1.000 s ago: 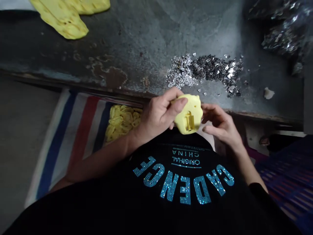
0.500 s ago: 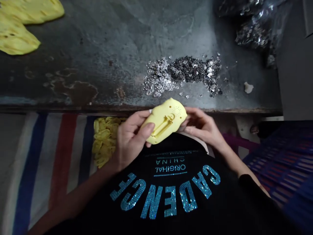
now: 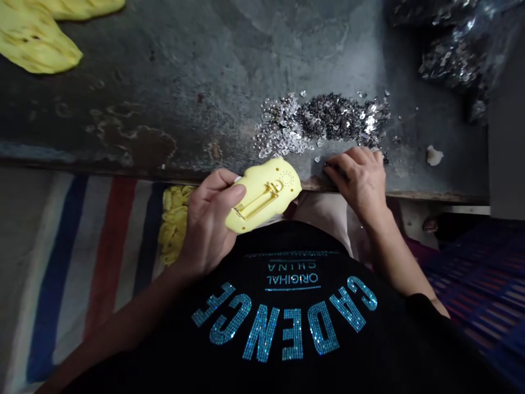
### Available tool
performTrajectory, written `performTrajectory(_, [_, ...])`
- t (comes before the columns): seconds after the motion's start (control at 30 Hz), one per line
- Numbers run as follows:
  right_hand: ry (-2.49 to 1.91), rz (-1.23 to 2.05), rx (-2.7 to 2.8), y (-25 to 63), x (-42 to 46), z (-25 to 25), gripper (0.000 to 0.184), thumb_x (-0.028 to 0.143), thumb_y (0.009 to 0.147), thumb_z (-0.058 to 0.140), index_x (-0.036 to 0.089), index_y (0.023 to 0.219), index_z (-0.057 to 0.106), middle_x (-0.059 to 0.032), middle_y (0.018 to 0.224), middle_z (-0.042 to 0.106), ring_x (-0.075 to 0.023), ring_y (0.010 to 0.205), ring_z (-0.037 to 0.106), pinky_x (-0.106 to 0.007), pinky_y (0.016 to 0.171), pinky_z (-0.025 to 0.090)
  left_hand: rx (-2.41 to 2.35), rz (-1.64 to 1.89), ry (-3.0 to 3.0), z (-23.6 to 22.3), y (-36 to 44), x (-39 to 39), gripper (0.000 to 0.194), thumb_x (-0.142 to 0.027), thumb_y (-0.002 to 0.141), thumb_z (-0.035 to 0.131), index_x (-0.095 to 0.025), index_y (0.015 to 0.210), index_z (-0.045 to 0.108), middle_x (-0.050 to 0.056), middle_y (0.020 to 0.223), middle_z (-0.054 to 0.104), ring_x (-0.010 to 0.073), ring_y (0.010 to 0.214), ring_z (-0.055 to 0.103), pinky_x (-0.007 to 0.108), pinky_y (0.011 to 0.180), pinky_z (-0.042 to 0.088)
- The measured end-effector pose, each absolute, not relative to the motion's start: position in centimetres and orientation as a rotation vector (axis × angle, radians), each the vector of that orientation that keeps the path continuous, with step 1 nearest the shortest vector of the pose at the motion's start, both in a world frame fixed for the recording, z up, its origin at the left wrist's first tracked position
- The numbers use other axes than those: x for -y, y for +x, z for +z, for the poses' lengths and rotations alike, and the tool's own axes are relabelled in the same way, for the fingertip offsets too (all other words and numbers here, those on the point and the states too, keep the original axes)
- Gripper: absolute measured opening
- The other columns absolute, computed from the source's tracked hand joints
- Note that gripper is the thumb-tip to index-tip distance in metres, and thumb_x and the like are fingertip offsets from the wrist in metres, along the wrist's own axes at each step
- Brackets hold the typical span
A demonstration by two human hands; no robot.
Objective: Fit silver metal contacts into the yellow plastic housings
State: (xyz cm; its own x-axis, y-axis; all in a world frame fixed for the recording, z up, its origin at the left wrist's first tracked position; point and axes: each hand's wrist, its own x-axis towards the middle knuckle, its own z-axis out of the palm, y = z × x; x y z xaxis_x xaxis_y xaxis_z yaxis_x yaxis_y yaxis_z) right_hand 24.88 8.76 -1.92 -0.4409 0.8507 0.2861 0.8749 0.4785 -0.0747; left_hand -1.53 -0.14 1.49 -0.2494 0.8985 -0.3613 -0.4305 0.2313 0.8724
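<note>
The person's left hand (image 3: 211,221) is closed around one end of a yellow case (image 3: 268,191), thumb pressed on top and the other fingers behind it. The case is on the near side of the pile of small metal pieces (image 3: 328,117), by its left end, held at the edge of the counter (image 3: 197,60). A long open slot with metal contacts faces up, and a cluster of tiny holes marks the end away from the thumb. The right hand (image 3: 361,178) is just on the near side of the pile's right half, its fingers bent and the thumb close to the forefinger; a dark speck shows at the fingertips, but one cannot tell whether it is gripped. To the right of the pile lies a white scrap (image 3: 435,156), and beyond it, farther back than the pile, a clear bag (image 3: 455,57) of shiny pieces. Well to the left of the pile are lumpy yellow shapes (image 3: 41,46). Nearer the person than the pile and to its left, a striped sack (image 3: 109,246) has yellow parts (image 3: 174,224) beside it
</note>
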Motion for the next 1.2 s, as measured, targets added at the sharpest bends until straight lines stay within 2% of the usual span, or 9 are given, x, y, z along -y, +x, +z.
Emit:
performTrajectory(0.13, [-1.497,-0.13,2.501,25.3,-9.5,-1.3,0.027,0.036,0.116,0.059,0.025,0.098,0.076,-0.0075,0.096,0.076,-0.0293,0.097,0.064,-0.046,0.092,0.045,-1.245,1.288,0.512,1.5,-1.2,0.1,0.024,-0.033,0.08,0.087,-0.022,0.082,0.066,-0.004,0.065,0.064,0.0128,0.048,0.061,0.02,0.04,0.049])
performTrajectory(0.23, [-1.529,0.04,2.381,26.0,-9.3,-0.6,0.018,0.033,0.109,0.069,0.025,0.093,0.072,-0.0066,0.091,0.072,-0.0269,0.089,0.063,-0.045,0.088,0.045,-1.212,1.211,0.546,1.4,-0.8,0.2,0.031,-0.041,0.081,0.088,-0.023,0.087,0.064,-0.004,0.065,0.065,0.014,0.042,0.057,0.021,0.03,0.041])
performTrajectory(0.3, [-1.482,0.312,2.209,26.0,-8.3,0.1,0.016,0.033,0.106,0.075,0.025,0.092,0.072,-0.0036,0.087,0.071,-0.0228,0.081,0.06,-0.041,0.08,0.044,-1.181,1.152,0.589,1.2,-0.6,0.4,0.033,-0.045,0.086,0.086,-0.024,0.093,0.061,-0.004,0.067,0.068,0.0149,0.042,0.059,0.021,0.029,0.042])
performTrajectory(0.43, [-1.187,1.025,1.775,23.8,-4.9,1.6,0.019,0.041,0.108,0.08,0.027,0.096,0.075,0.0024,0.083,0.07,-0.0154,0.07,0.057,-0.033,0.067,0.042,-1.102,1.042,0.7,0.6,-0.6,0.9,0.03,-0.051,0.1,0.074,-0.026,0.101,0.057,-0.004,0.07,0.07,0.0172,0.045,0.066,0.021,0.031,0.045])
performTrajectory(0.5, [-1.1,1.161,1.711,22.4,-3.5,2.1,0.02,0.043,0.108,0.08,0.027,0.096,0.076,0.0028,0.082,0.071,-0.0149,0.069,0.057,-0.032,0.064,0.043,-1.05,1.006,0.744,0.4,-0.7,1.2,0.03,-0.053,0.106,0.07,-0.026,0.104,0.057,-0.004,0.073,0.072,0.0188,0.05,0.072,0.022,0.037,0.052])
performTrajectory(0.6, [-1.102,1.061,1.862,21.5,-2.5,2.2,0.018,0.037,0.108,0.079,0.027,0.094,0.073,0.0017,0.084,0.073,-0.0158,0.07,0.06,-0.034,0.067,0.047,-0.994,1.0,0.759,0.3,-0.7,1.7,0.033,-0.058,0.109,0.069,-0.027,0.108,0.057,-0.003,0.079,0.076,0.0195,0.056,0.077,0.023,0.043,0.06])
performTrajectory(0.73, [-1.14,0.904,2.024,22.4,-2.1,2.2,0.015,0.031,0.106,0.08,0.027,0.095,0.071,0.0011,0.088,0.076,-0.0166,0.074,0.064,-0.035,0.073,0.052,-0.963,1.024,0.742,0.3,-0.5,2.2,0.034,-0.057,0.11,0.071,-0.026,0.107,0.057,-0.004,0.082,0.077,0.0191,0.056,0.078,0.022,0.044,0.061])
performTrajectory(1.0, [-1.151,1.285,1.76,23.3,-2.7,2.4,0.029,0.049,0.098,0.093,0.026,0.091,0.076,0.0032,0.08,0.071,-0.0142,0.067,0.056,-0.032,0.061,0.042,-0.898,1.034,0.741,0.3,-0.1,2.5,0.031,-0.052,0.11,0.07,-0.026,0.106,0.053,-0.004,0.079,0.074,0.0171,0.051,0.074,0.019,0.041,0.057])
performTrajectory(1.2, [-1.158,1.339,1.722,22.8,-3.3,2.4,0.033,0.055,0.094,0.095,0.027,0.088,0.078,0.0023,0.078,0.07,-0.0146,0.065,0.055,-0.032,0.058,0.042,-0.935,1.021,0.733,0.9,0.2,2.4,0.03,-0.05,0.108,0.071,-0.026,0.105,0.053,-0.004,0.08,0.071,0.0166,0.049,0.072,0.021,0.04,0.056])
